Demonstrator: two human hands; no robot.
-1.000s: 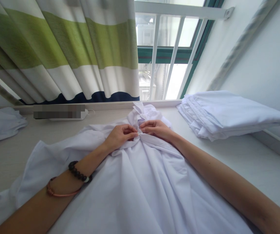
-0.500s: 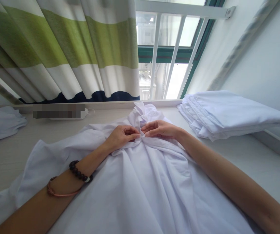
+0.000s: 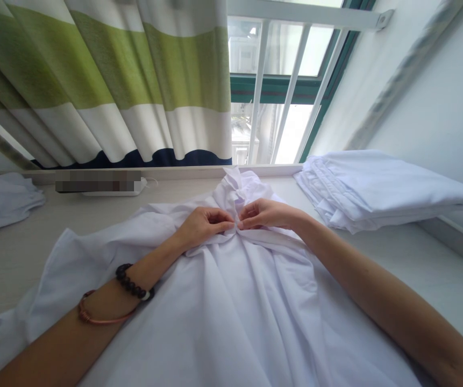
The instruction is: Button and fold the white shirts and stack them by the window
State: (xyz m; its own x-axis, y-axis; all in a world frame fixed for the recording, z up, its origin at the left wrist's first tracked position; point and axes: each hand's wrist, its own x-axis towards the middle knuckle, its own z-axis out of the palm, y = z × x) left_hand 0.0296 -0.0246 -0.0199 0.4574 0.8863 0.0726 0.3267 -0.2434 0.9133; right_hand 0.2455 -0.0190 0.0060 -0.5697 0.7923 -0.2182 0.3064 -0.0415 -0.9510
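Observation:
A white collared garment (image 3: 231,301) lies spread in loose folds, its collar end towards the window. My left hand (image 3: 207,226) pinches the cloth at the middle of its front, thumb against bent fingers. Just beside it, fingertips nearly touching, my right hand (image 3: 265,214) grips the same front edge. Gathers run down from that spot. Whether a button sits between the fingertips is hidden. On my left wrist are a dark beaded bracelet (image 3: 132,282) and a thin reddish-brown band (image 3: 106,321).
Folded white cloth (image 3: 376,183) is stacked at the right, and more white cloth (image 3: 5,199) lies far left. A white device (image 3: 128,188), partly blurred out, sits below the green-and-cream striped curtain (image 3: 106,80). White bars (image 3: 291,91) cross the window behind the light surface (image 3: 376,258).
The fingers of both hands have shifted very slightly at the same pinched spot. The view has moved a little; the garment lies as before.

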